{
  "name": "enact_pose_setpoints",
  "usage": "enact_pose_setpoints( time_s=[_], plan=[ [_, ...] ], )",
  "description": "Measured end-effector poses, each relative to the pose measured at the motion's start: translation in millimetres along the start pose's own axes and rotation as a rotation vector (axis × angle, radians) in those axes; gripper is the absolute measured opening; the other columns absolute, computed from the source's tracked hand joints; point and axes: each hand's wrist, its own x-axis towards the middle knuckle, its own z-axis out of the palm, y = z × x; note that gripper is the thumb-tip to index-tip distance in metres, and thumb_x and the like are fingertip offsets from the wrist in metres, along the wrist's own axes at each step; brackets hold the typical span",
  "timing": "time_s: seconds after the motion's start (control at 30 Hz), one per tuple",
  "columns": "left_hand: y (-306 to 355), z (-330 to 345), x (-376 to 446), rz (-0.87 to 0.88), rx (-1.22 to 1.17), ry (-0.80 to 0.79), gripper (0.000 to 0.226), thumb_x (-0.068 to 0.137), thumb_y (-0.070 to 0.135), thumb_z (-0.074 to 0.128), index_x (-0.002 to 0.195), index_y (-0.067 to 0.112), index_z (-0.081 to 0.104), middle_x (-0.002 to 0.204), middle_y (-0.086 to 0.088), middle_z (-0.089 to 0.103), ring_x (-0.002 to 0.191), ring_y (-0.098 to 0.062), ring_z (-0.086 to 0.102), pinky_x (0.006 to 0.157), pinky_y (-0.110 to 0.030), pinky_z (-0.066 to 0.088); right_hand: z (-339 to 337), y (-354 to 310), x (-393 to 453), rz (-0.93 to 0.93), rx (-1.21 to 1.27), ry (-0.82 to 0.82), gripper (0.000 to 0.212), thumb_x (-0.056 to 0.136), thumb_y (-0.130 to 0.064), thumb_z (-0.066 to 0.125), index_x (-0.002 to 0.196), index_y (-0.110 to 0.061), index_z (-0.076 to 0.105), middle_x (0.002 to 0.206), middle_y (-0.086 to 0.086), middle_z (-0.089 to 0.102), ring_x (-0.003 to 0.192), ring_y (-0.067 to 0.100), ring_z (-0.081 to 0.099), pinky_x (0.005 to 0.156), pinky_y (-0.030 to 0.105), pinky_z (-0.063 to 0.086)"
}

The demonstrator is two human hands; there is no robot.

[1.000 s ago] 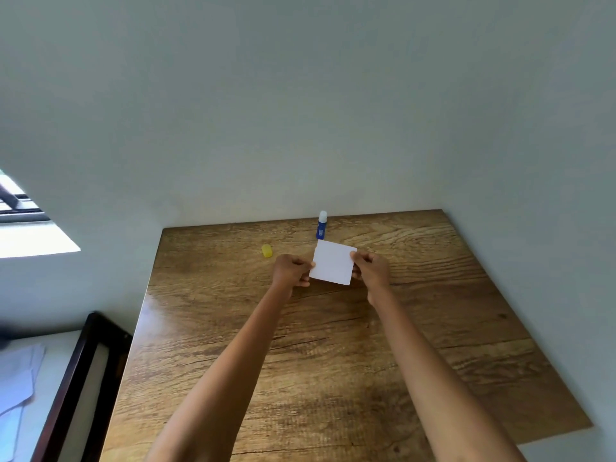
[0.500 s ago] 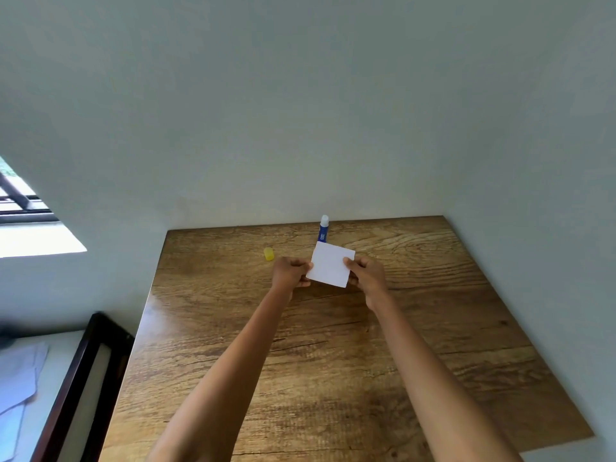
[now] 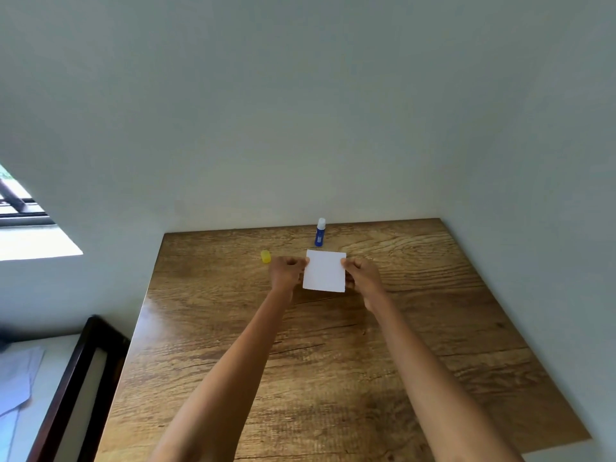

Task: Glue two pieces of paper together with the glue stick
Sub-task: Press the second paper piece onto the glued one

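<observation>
A small white square of paper (image 3: 325, 271) is held between both hands above the far middle of the wooden table (image 3: 416, 345). My left hand (image 3: 286, 274) pinches its left edge and my right hand (image 3: 363, 278) pinches its right edge. I cannot tell whether it is one sheet or two pressed together. Just behind the paper a blue glue stick (image 3: 320, 233) stands upright near the wall, its white tip bare. Its yellow cap (image 3: 265, 256) lies on the table to the left of my left hand.
Grey walls close the table at the back and on the right. A dark wooden frame (image 3: 76, 378) and a white surface with loose papers (image 3: 16, 385) lie below the table's left edge. A window (image 3: 20, 208) is at far left.
The paper, tilted before, now sits square between my hands. Both hands stay on its edges, and the view has shifted slightly.
</observation>
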Motion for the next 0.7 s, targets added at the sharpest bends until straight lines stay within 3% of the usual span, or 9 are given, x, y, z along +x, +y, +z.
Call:
enact_pose_setpoints(
  time_s=[0.1,0.17,0.33,0.47,0.6,0.7],
  plan=[
    [-7.2,2.5,-3.4,0.001,-0.007,0.023,0.015,0.085,0.016,0.066,0.095,0.006,0.067,0.073,0.0,0.062,0.057,-0.01,0.052,0.053,-0.019,0.047,-1.5,1.9,-1.0,-0.003,-0.008,0.035,0.026,0.089,-0.021,0.06,0.109,-0.004,0.064,0.098,0.01,0.066,0.085,0.018,0.063,0.06,0.023,0.051],
    [-9.6,5.0,-6.5,0.017,0.014,0.023,0.016,0.085,0.016,0.065,0.098,0.007,0.067,0.077,-0.001,0.065,0.058,-0.01,0.053,0.054,-0.021,0.047,-3.9,3.1,-0.4,-0.005,-0.036,0.081,0.024,0.088,-0.021,0.063,0.106,-0.005,0.066,0.086,0.007,0.064,0.069,0.012,0.056,0.053,0.019,0.043],
    [-6.8,24.7,-13.8,0.122,0.141,-0.02,0.026,0.085,0.013,0.065,0.111,0.011,0.064,0.106,-0.006,0.068,0.091,-0.021,0.064,0.081,-0.034,0.054,-23.0,7.1,12.1,-0.014,-0.139,0.195,0.024,0.089,-0.02,0.061,0.105,-0.003,0.066,0.1,0.009,0.066,0.09,0.02,0.059,0.068,0.027,0.048],
    [-4.0,46.8,-13.1,0.218,0.279,-0.029,0.024,0.084,0.014,0.065,0.106,0.014,0.057,0.106,-0.006,0.066,0.089,-0.016,0.059,0.077,-0.028,0.049,-38.9,9.9,25.3,-0.027,-0.269,0.245,0.024,0.09,-0.019,0.059,0.096,0.002,0.068,0.1,0.018,0.068,0.091,0.027,0.062,0.076,0.036,0.049],
    [-8.9,61.1,-5.1,0.309,0.439,-0.059,0.018,0.089,0.017,0.06,0.106,0.016,0.055,0.105,-0.006,0.065,0.084,-0.011,0.054,0.072,-0.024,0.044,-44.7,12.5,32.6,-0.059,-0.426,0.275,0.023,0.09,-0.019,0.059,0.095,0.0,0.07,0.1,0.016,0.07,0.09,0.025,0.063,0.071,0.027,0.043],
    [-14.5,66.0,1.1,0.404,0.552,-0.053,0.019,0.091,0.016,0.056,0.109,0.015,0.06,0.11,-0.005,0.065,0.092,-0.014,0.056,0.077,-0.022,0.043,-43.7,15.0,35.3,-0.065,-0.502,0.307,0.024,0.091,-0.02,0.058,0.102,-0.003,0.07,0.104,0.013,0.07,0.094,0.023,0.064,0.07,0.023,0.04]
  ],
)
